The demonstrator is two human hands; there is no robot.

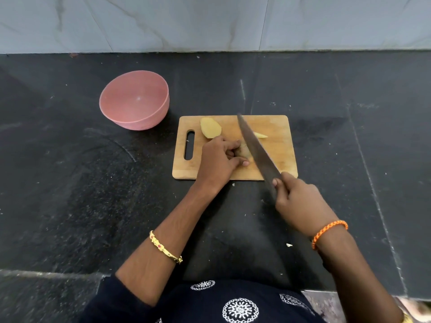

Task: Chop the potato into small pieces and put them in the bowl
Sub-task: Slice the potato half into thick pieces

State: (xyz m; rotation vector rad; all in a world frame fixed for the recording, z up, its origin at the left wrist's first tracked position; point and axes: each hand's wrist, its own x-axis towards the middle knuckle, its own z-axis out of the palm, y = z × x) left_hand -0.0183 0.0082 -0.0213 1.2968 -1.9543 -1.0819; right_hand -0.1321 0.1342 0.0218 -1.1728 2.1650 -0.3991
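Three potato pieces: all lie on the wooden cutting board (pixel 277 157), none in the bowl.
Potato half (pixel 210 128): pale yellow cut face up, oval, near the board's far left corner, just beside the handle slot (pixel 189 145).
Thin wedge (pixel 260 135): narrow, pale, pointed sliver, lying right of the blade toward the board's far edge.
Held piece (pixel 244 150): brownish skin side showing, mostly hidden under the fingers, near the board's middle; its shape cannot be told.
Left hand (pixel 220 159): fingers curled down over the held piece, pinning it to the board, thumb at its near side.
Right hand (pixel 300 201): wrapped round the handle of the knife (pixel 256 148), off the board's near right corner.
Knife blade: long, dull grey, running diagonally from the near right edge to the far middle of the board, just right of the held piece; whether the edge touches the potato cannot be told.
Bowl (pixel 161 89): pink, upright, on the black counter (pixel 70 183) just off the board's far left corner, apart from it.
Board edges: far edge square to the wall, near edge toward the person, left end carrying the slot.
Open room: bare board to the right of the blade; wide dark counter to the left, right and behind the board up to the tiled wall (pixel 210 22).
Counter bits: small pale scraps (pixel 289 245) near the counter's front edge.
Wrists: gold bangle (pixel 165 248) on the left, orange braided band (pixel 328 231) on the right.
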